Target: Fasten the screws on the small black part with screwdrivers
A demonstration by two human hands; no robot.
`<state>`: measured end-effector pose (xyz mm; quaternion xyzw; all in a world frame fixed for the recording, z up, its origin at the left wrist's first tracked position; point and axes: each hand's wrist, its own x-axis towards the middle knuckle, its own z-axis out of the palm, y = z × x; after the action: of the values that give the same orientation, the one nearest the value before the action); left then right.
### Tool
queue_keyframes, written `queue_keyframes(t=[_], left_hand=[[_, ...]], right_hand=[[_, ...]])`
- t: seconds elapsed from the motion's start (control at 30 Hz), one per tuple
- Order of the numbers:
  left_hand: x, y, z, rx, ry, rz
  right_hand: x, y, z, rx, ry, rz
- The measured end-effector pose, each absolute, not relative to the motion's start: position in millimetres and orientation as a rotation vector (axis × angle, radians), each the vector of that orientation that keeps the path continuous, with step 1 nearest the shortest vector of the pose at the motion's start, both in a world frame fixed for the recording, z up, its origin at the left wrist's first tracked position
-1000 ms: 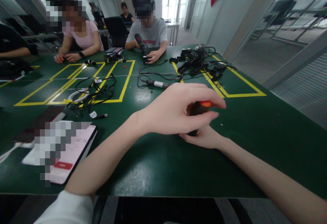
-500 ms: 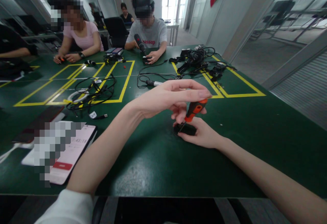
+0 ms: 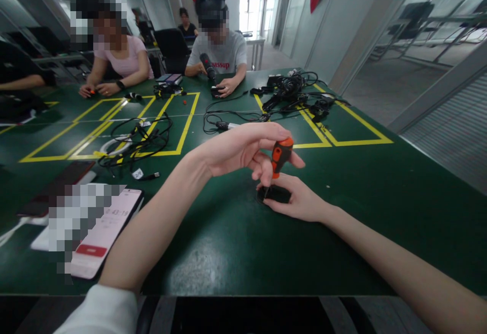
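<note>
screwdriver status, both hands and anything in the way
Right hand holds black part on table. Left hand grip on screwdriver, shaft down at part's left end. Left fingers partly hide shaft; cables beyond hands.

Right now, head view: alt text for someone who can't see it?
An orange-and-black screwdriver in the left hand's grip points down at a small black part that the right hand holds at a green table. Black cables lie beyond, a lit phone to the left; a person in a grey shirt sits opposite.
</note>
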<state>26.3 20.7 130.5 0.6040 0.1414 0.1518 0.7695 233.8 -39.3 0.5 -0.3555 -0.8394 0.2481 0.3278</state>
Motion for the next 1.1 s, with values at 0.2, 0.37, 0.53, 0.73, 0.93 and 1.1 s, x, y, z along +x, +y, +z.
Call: queue_keyframes(t=[0.2, 0.37, 0.53, 0.73, 0.93, 1.1], left_hand=[[25.6, 19.1, 134.4, 1.371, 0.395, 0.423], [25.8, 18.8, 133.6, 1.387, 0.391, 0.419], [24.2, 23.4, 129.0, 1.340, 0.293, 0.373], [25.0, 20.7, 131.3, 1.385, 0.389, 0.463], [25.3, 18.6, 133.9, 1.413, 0.424, 0.441], [25.5, 22.7, 130.3, 1.378, 0.304, 0.403]], right_hand=[[232.9, -39.4, 2.1, -0.920, -2.207, 0.627], [232.9, -38.7, 0.8, -0.913, -2.207, 0.613], [233.2, -37.5, -1.7, -0.901, -2.206, 0.605], [232.9, -38.8, 0.1, -0.920, -2.212, 0.607], [233.4, -39.0, 1.7, -0.928, -2.221, 0.601], [233.2, -38.4, 1.2, -0.919, -2.217, 0.602]])
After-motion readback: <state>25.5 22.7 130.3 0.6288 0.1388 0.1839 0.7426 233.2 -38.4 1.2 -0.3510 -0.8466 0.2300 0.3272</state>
